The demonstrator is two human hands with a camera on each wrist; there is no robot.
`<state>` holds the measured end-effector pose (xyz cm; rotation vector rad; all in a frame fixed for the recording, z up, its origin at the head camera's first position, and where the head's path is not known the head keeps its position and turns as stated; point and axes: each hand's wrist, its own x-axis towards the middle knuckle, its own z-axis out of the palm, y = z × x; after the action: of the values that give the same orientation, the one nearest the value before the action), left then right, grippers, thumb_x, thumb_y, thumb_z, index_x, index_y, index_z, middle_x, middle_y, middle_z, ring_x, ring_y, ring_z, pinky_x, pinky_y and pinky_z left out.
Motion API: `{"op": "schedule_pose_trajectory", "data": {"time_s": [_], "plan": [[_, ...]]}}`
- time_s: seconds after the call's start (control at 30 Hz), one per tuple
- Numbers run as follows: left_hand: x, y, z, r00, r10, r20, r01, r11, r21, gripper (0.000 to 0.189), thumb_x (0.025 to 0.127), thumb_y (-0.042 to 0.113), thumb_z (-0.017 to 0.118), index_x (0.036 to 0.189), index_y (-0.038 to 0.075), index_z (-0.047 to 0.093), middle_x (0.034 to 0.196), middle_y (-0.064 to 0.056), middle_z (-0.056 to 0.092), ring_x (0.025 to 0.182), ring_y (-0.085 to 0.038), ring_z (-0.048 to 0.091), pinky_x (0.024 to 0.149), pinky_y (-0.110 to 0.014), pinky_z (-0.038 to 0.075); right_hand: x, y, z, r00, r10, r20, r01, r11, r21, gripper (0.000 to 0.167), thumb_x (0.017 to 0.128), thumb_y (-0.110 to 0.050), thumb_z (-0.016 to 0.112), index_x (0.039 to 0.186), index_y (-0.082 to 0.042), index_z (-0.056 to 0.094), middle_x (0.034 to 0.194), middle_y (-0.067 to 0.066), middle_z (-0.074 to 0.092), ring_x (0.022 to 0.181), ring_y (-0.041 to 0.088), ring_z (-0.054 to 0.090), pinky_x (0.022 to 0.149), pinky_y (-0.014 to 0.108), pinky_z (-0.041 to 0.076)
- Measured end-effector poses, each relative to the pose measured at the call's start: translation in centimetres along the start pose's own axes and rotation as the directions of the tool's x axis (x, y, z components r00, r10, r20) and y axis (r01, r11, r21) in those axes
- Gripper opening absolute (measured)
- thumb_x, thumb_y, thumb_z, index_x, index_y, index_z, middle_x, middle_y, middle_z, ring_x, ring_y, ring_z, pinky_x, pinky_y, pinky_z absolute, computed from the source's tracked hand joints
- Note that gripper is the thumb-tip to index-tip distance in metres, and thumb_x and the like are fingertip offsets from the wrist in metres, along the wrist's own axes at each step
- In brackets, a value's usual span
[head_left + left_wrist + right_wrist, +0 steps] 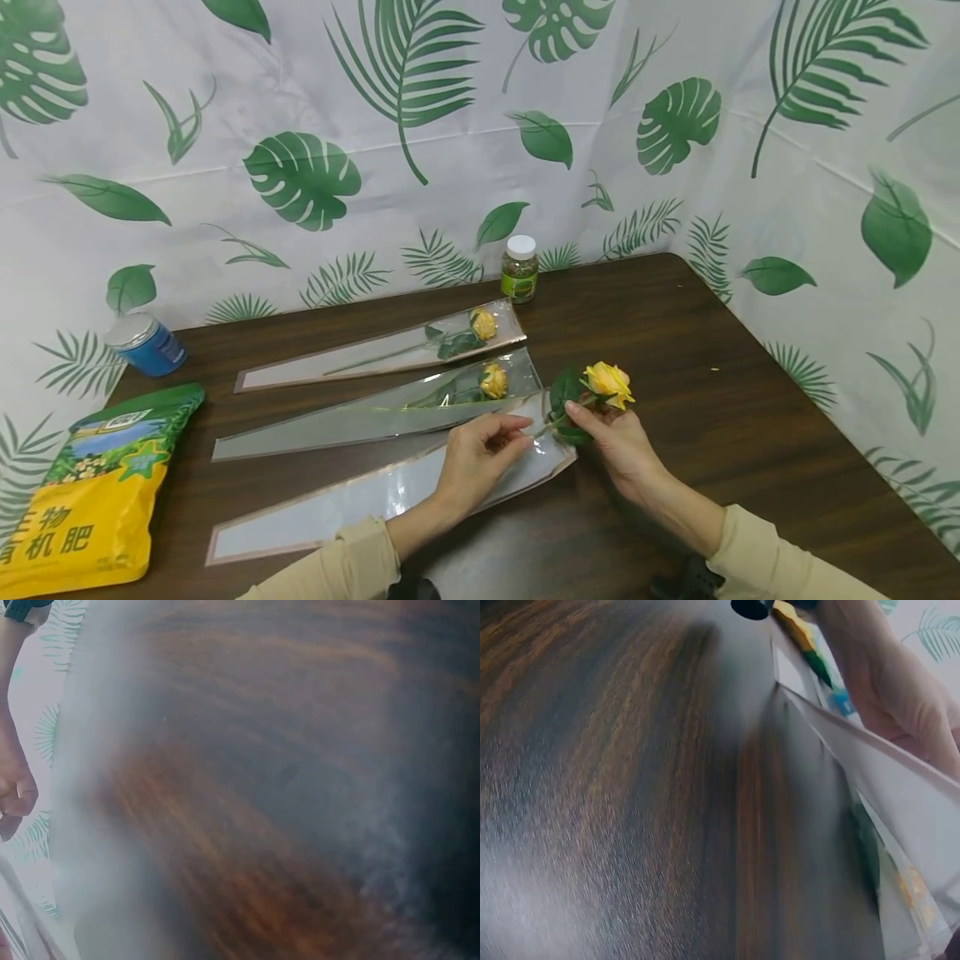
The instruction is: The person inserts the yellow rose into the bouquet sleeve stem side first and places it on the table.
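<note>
My right hand [628, 450] holds a yellow rose [609, 383] just below its bloom, with the thumb over the stem and green leaves [566, 392] beside it. The stem slants down-left to my left hand [478, 458], whose thumb and forefinger pinch around its lower part. Under both hands lies the nearest long, tapered clear sleeve [397, 492], its wide mouth toward the right hand. In the right wrist view the left hand [911, 694] is over the sleeve's edge [885, 761]. In the left wrist view the right hand [16, 787] shows at the left edge.
Behind lie two more sleeves, a middle one [300, 442] and a far one [300, 371], each with a yellow rose inside. A white-lidded jar [519, 271], a blue can [153, 350] and a yellow-green bag [97, 500] stand or lie on the dark wooden table [750, 467].
</note>
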<state>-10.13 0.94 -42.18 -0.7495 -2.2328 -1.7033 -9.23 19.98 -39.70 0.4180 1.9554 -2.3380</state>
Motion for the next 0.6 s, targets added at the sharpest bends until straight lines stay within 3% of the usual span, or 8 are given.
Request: {"op": "schedule_pose_trajectory", "data": {"time_s": [0.3, 0.6], "plan": [[0.1, -0.1, -0.2, 1.0, -0.027, 0.0, 0.027, 0.999, -0.024, 0.017, 0.077, 0.004, 0.074, 0.094, 0.005, 0.073, 0.075, -0.005, 0.069, 0.065, -0.007, 0.06, 0.058, -0.021, 0.052, 0.3, 0.6, -1.0, 0.986, -0.163, -0.024, 0.164, 0.984, 0.065, 0.016, 0.086, -0.017, 0.068, 0.097, -0.017, 0.057, 0.081, -0.014, 0.064, 0.077, 0.001, 0.061, 0.078, 0.019, 0.05], [0.2, 0.3, -0.3, 0.999, -0.049, 0.016, 0.05, 0.998, -0.037, 0.016, 0.078, 0.005, 0.074, 0.094, 0.006, 0.073, 0.077, -0.004, 0.069, 0.066, -0.009, 0.062, 0.06, -0.02, 0.052, 0.0, -1.0, -0.8, 0.986, -0.15, -0.074, 0.157, 0.982, 0.105, 0.01, 0.087, -0.011, 0.067, 0.091, -0.017, 0.06, 0.078, -0.012, 0.064, 0.076, 0.001, 0.06, 0.077, 0.019, 0.049]]}}
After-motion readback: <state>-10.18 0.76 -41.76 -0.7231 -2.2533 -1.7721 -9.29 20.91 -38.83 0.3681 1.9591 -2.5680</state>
